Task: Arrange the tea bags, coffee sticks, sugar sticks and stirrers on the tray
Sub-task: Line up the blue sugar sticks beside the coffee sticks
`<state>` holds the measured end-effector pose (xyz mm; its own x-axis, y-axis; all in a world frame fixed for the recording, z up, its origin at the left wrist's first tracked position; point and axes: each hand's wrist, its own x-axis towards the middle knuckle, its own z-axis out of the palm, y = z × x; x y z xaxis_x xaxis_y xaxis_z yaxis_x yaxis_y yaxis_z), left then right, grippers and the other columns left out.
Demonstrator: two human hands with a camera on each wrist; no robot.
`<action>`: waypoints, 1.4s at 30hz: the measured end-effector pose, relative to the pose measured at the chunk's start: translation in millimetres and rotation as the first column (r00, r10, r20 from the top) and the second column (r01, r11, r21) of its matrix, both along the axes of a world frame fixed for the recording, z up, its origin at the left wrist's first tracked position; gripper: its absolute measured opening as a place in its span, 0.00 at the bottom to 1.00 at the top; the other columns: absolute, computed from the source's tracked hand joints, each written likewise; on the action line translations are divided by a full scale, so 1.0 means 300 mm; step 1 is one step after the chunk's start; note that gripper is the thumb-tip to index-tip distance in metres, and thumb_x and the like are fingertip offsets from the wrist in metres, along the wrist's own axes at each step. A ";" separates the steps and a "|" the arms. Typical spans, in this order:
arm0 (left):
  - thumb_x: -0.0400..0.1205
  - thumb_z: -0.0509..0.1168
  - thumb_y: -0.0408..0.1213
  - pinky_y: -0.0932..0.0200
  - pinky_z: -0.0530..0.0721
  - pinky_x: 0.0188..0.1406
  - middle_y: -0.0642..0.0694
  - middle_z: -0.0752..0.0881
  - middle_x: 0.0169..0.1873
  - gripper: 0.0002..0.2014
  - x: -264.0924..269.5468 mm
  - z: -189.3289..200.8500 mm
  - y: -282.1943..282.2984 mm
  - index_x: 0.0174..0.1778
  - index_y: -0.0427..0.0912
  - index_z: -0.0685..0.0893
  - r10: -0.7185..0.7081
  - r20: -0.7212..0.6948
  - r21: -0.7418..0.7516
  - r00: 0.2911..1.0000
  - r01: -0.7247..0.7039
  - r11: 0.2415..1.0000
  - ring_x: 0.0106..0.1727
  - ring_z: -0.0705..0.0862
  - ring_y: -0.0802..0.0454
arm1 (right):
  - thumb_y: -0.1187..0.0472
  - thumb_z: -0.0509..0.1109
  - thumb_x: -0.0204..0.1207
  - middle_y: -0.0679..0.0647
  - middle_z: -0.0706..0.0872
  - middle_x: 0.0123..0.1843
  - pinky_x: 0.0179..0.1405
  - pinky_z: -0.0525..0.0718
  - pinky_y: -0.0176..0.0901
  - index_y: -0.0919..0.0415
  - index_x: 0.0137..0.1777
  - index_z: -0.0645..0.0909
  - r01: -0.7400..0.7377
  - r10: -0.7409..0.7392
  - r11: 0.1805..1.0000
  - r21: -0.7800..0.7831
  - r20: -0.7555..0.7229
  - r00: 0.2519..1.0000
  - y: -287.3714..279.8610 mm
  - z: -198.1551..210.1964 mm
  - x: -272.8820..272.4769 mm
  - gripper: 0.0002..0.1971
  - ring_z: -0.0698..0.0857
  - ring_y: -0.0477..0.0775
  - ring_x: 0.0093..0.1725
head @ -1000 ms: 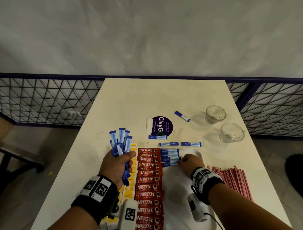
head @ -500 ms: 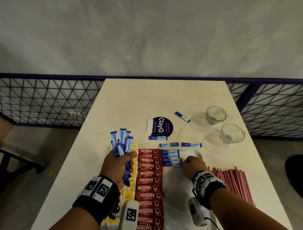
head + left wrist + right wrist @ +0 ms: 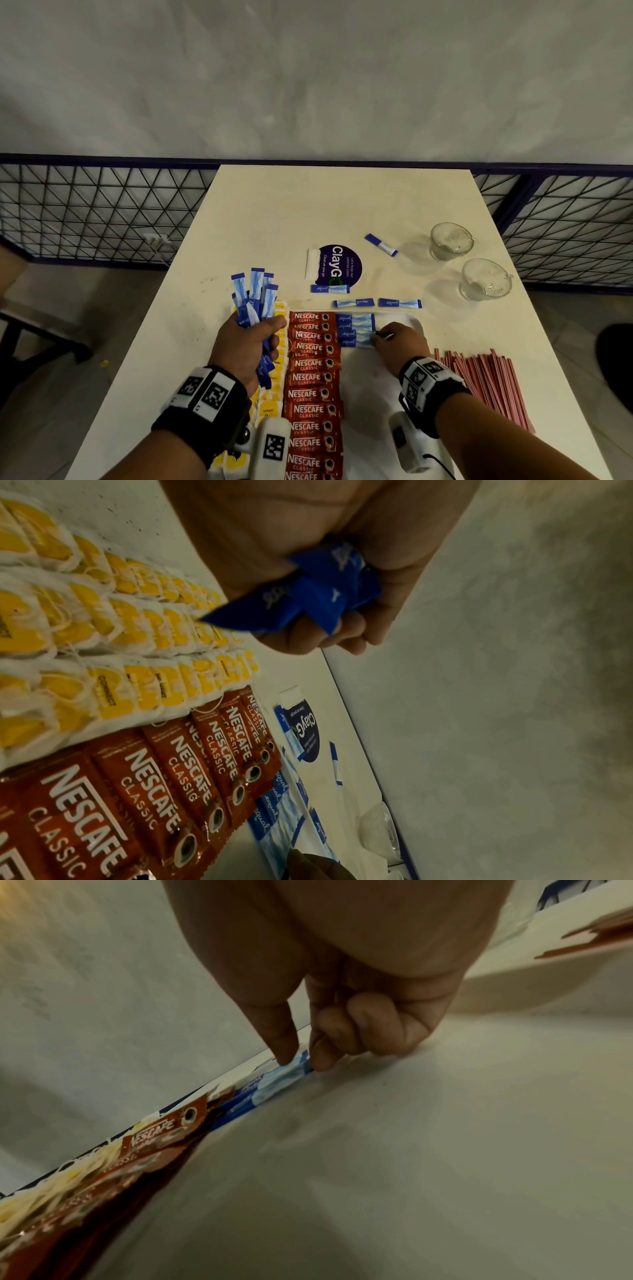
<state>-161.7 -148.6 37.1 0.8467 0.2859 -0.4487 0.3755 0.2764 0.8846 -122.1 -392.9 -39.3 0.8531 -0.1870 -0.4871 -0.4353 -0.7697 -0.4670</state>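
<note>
My left hand (image 3: pixel 251 337) grips a fanned bunch of blue sugar sticks (image 3: pixel 255 296), seen close up as blue sugar sticks (image 3: pixel 315 593) in the left wrist view, above the yellow tea bags (image 3: pixel 279 346). On the white tray (image 3: pixel 409 320) lie rows of tea bags (image 3: pixel 103 631), red Nescafe coffee sticks (image 3: pixel 311 377) and a short stack of blue sugar sticks (image 3: pixel 354 330). My right hand (image 3: pixel 397 344) touches the right end of the nearest sugar stick (image 3: pixel 284 1073) in that stack, thumb and index finger at its end, other fingers curled. Red stirrers (image 3: pixel 486 380) lie on the table right of the tray.
Loose sugar sticks (image 3: pixel 399 303) lie on the cream table (image 3: pixel 274 212) beyond the tray, one more sugar stick (image 3: pixel 381 244) farther back. A round purple sticker (image 3: pixel 339 269) and two glass cups (image 3: pixel 450 240) stand behind. A dark mesh railing (image 3: pixel 85 212) borders the table's far side.
My right hand has shifted slightly right along the stacked sugar sticks on the tray. The left hand keeps holding its bunch in about the same place.
</note>
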 end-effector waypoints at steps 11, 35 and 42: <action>0.76 0.72 0.27 0.62 0.75 0.18 0.38 0.79 0.29 0.06 0.003 -0.006 0.011 0.46 0.37 0.83 -0.003 -0.005 0.009 1.000 0.004 1.000 0.21 0.75 0.52 | 0.52 0.65 0.80 0.51 0.83 0.54 0.61 0.76 0.40 0.51 0.55 0.86 -0.212 0.227 0.974 -0.082 0.282 0.932 0.024 0.030 -0.012 0.11 0.80 0.49 0.51; 0.78 0.68 0.26 0.62 0.74 0.16 0.37 0.79 0.30 0.03 -0.027 0.011 -0.009 0.44 0.37 0.82 -0.202 0.043 -0.090 0.979 0.205 0.975 0.21 0.75 0.50 | 0.52 0.61 0.82 0.46 0.76 0.68 0.63 0.74 0.42 0.47 0.69 0.77 -0.469 0.423 0.883 0.012 0.413 0.806 0.120 0.134 0.004 0.16 0.75 0.48 0.61; 0.76 0.71 0.24 0.59 0.74 0.20 0.40 0.78 0.24 0.13 -0.029 0.011 -0.046 0.55 0.40 0.83 -0.407 0.002 0.079 0.913 0.406 0.911 0.23 0.74 0.45 | 0.47 0.75 0.72 0.43 0.81 0.33 0.31 0.78 0.34 0.48 0.40 0.77 -0.446 0.215 0.769 0.459 0.471 0.856 0.218 0.348 -0.012 0.10 0.76 0.38 0.29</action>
